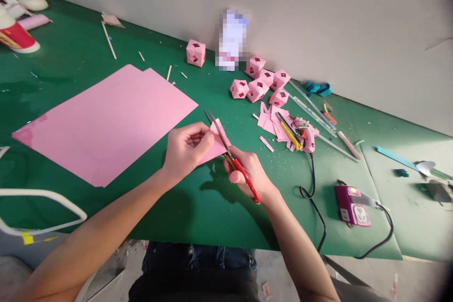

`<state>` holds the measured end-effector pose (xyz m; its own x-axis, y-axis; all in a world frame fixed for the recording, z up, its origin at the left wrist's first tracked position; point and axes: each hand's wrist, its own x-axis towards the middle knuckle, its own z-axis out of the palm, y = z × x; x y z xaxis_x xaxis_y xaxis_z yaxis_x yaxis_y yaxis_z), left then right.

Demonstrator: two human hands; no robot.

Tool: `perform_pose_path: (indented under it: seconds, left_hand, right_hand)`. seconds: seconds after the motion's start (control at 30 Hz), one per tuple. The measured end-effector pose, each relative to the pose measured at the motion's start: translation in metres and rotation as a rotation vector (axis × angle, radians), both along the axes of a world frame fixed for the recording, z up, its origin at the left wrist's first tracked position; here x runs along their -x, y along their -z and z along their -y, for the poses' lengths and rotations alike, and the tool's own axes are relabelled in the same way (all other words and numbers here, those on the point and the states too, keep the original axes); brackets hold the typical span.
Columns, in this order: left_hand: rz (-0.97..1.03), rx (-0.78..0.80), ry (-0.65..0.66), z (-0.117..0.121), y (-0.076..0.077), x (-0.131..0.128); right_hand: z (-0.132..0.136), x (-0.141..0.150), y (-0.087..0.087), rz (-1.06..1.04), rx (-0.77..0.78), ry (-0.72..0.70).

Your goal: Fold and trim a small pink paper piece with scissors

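My left hand pinches a small piece of pink paper between thumb and fingers, above the green table. My right hand grips a pair of scissors with red and yellow handles. The scissor blades point up and to the left, parted at the tips, and lie across the paper piece near its right edge. Left of my hands, large pink sheets lie flat on the table, overlapping. To the right is a pile of pink paper scraps, with a yellow utility knife on it.
Folded pink paper shapes with cut holes stand near the wall, with one pink cube apart. A blurred phone leans there. The pink glue gun has a black cord. A purple power socket sits at right, a white frame at left.
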<state>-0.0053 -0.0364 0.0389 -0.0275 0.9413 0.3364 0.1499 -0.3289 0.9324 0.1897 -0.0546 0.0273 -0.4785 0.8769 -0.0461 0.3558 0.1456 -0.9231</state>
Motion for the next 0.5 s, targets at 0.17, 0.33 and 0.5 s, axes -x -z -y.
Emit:
perform_pose_path:
  seconds: [0.17, 0.33, 0.5]
  left_hand:
    - [0.004, -0.024, 0.002, -0.0002, 0.0017, 0.0012]
    - [0.017, -0.030, 0.010, -0.0002, 0.0015, 0.0001]
    - [0.023, -0.020, -0.010, -0.0014, 0.0020, -0.0007]
  right_hand:
    - [-0.0019, 0.0008, 0.0033, 0.003, -0.026, 0.011]
    - [-0.0032, 0.0008, 0.0056, -0.003, -0.033, 0.025]
    - [-0.0042, 0.0018, 0.0063, 0.006, -0.037, 0.033]
